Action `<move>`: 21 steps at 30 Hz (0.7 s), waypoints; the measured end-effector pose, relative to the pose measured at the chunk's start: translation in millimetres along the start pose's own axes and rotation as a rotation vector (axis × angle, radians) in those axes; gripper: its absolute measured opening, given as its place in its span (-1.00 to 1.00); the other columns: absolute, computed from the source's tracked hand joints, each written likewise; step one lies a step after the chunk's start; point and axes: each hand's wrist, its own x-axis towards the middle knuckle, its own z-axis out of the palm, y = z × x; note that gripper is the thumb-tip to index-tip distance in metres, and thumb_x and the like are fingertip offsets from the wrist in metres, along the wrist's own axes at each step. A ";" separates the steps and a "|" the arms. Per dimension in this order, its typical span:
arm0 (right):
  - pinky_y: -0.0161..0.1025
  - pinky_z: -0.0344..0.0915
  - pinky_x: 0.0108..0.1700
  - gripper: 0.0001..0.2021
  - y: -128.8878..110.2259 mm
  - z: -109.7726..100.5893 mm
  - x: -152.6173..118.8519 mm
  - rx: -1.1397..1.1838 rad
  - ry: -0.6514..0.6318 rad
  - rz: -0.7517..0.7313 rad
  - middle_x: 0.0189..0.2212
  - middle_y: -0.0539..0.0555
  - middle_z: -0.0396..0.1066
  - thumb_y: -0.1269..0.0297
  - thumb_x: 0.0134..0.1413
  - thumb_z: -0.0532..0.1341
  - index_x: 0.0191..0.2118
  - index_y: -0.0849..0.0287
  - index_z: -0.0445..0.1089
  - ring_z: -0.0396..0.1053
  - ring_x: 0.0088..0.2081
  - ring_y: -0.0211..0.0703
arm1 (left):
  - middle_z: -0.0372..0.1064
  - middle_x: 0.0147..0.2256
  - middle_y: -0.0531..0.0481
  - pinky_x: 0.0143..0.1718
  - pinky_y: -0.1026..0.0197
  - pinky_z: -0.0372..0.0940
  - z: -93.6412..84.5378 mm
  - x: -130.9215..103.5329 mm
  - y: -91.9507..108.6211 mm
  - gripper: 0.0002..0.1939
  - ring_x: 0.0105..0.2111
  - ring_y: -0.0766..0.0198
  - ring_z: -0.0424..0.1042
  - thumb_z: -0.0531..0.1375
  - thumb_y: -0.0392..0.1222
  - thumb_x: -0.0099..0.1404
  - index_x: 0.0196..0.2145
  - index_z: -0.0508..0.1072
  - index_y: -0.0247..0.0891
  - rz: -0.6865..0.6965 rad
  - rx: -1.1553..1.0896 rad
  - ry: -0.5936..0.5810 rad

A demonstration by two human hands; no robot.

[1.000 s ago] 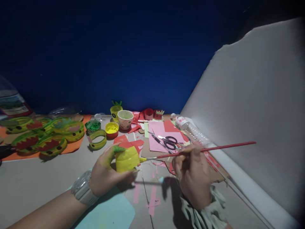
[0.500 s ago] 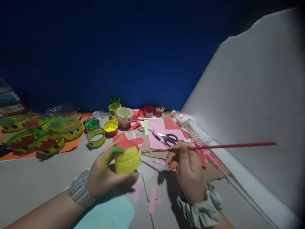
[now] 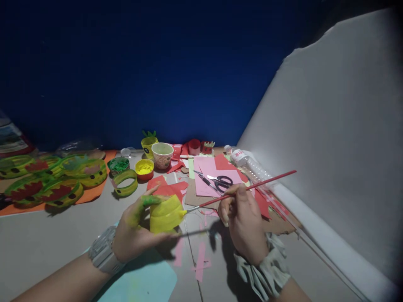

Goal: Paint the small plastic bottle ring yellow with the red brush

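Note:
A yellow-painted cup (image 3: 166, 214) is gripped between the thumb and fingers of my left hand (image 3: 135, 228), which has green and yellow paint on it. My right hand (image 3: 244, 214) pinches a thin red paintbrush (image 3: 267, 179). The brush's yellow tip touches the right edge of the cup. Behind the cup stand a red tub of yellow paint (image 3: 145, 168) and a tub of green paint (image 3: 119, 165). A green painted ring (image 3: 126, 183) lies beside them.
Several green rings (image 3: 63, 193) lie on orange paper at the left. A patterned cup (image 3: 162, 156), scissors (image 3: 222, 182) on pink paper and a plastic bottle (image 3: 252, 163) lie farther back. Turquoise paper (image 3: 145, 281) lies near the front edge.
My right hand has moved slightly left and tilted the brush, with its handle end now higher. The brush tip has come from beside the cup onto its edge. My left hand still holds the cup.

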 end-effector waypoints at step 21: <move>-0.49 -0.06 -0.71 -0.66 -11.0 -3.8 5.6 0.112 0.028 -0.016 -0.82 -0.17 0.11 -0.06 0.14 0.05 -0.39 0.14 0.19 -0.05 -0.79 -0.46 | 0.51 -0.19 0.02 -0.27 0.25 0.48 2.3 -1.9 2.0 -0.43 -0.26 0.17 0.54 0.43 -0.35 -0.16 -0.18 0.36 -0.10 -0.005 -0.075 0.019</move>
